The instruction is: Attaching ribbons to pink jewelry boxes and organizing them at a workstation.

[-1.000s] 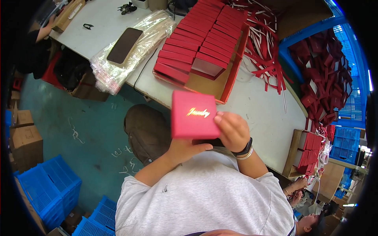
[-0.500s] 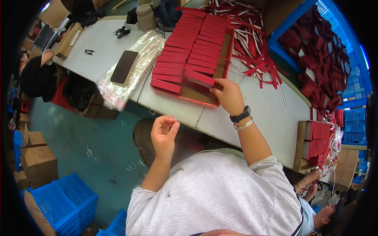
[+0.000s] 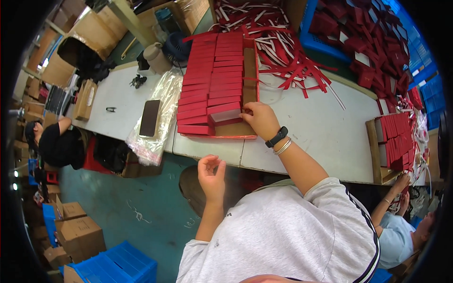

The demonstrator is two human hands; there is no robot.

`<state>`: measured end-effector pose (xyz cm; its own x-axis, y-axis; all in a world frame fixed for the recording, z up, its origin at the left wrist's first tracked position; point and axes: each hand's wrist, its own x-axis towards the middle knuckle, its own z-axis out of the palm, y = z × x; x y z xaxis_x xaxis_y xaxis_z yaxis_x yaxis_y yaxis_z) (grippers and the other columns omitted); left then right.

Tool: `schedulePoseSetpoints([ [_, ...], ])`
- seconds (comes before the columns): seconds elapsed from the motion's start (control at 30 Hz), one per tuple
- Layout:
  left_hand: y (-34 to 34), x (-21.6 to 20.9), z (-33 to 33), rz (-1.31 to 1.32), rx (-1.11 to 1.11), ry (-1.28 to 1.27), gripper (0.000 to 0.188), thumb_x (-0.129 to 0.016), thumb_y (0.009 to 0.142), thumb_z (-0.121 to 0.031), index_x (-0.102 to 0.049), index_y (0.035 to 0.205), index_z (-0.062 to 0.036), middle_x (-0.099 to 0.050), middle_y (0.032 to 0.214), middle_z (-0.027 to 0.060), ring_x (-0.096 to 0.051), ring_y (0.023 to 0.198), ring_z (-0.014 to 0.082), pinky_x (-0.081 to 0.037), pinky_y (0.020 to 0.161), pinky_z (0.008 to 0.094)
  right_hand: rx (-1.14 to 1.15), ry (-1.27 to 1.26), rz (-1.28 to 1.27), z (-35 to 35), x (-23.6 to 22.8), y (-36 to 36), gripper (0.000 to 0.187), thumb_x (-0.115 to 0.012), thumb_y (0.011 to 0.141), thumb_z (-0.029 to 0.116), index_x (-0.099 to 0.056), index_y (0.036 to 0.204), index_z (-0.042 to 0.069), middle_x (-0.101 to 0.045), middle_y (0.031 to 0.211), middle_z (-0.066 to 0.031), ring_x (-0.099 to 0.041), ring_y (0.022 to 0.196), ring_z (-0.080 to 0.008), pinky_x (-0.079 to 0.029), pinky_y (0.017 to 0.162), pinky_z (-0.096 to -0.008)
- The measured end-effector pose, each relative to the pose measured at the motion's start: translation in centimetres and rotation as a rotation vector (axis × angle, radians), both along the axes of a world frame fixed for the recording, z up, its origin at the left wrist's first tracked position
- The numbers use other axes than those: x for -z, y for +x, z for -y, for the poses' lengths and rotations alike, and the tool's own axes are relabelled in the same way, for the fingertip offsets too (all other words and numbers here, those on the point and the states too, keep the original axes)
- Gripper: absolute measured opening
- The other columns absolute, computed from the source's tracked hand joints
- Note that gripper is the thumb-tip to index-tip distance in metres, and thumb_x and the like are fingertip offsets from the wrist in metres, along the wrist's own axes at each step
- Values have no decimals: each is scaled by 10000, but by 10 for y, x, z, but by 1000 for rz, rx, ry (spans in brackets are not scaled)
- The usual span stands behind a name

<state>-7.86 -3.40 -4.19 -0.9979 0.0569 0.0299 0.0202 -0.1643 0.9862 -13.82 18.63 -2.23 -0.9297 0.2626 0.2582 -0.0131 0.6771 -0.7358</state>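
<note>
A shallow red-edged cardboard tray (image 3: 249, 70) on the table holds two columns of slim red boxes (image 3: 194, 85). My right hand (image 3: 260, 121), with a dark watch and bangles on its wrist, reaches into the tray's near right part. Its thumb and fingers are pinched at the right end of the nearest red box (image 3: 224, 113) of the right column, whose pale side shows. That box is tilted slightly from the others. My left hand (image 3: 211, 177) hovers off the table's front edge, fingers loosely curled, thumb apart, nothing visible in it.
Left of the tray, a dark phone (image 3: 150, 119) rests on clear plastic bags (image 3: 165, 96). Red and white ribbons (image 3: 283, 56) heap behind. A blue crate (image 3: 314, 45) of red boxes stands far right. At the right, a co-worker's hands (image 3: 401, 184) are near another tray (image 3: 375, 151).
The view has shifted and turned, so the tray appears straighter. My right hand stays at the same box's end. My left hand remains raised and loosely curled.
</note>
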Motion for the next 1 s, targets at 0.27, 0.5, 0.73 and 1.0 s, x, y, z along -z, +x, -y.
schedulePoseSetpoints([
  [0.27,6,-14,-27,175,184,116,390,-585,852,15,-430,1210,18,-539,1150,144,-553,1018,189,-445,921,304,-15,-40,6,-3,2,3,276,-689,750,237,-613,886,9,-622,837,-161,-593,816,-339,-474,714,-420],
  [0.5,-43,-32,-71,322,233,697,525,-498,911,-130,-263,1322,98,-366,1323,261,-365,1280,331,-301,1105,420,-16,-59,-73,-4,8,8,254,-656,768,156,-629,963,-6,-633,846,-160,-614,781,-322,-493,696,-392],
  [0.73,-84,-25,-78,495,142,687,461,-550,879,-205,-373,1243,15,-424,1217,244,-424,1176,347,-333,1059,455,-152,-66,-78,-7,11,9,235,-622,763,135,-618,965,16,-615,894,-177,-586,860,-356,-484,732,-433],
  [1.0,-83,-32,-86,507,137,551,527,-534,874,-193,-319,1300,29,-391,1241,272,-397,1208,373,-303,1086,461,250,-335,-405,-99,-1,19,255,-621,811,128,-613,1056,56,-620,972,-121,-611,814,-257,-500,703,-342],
])
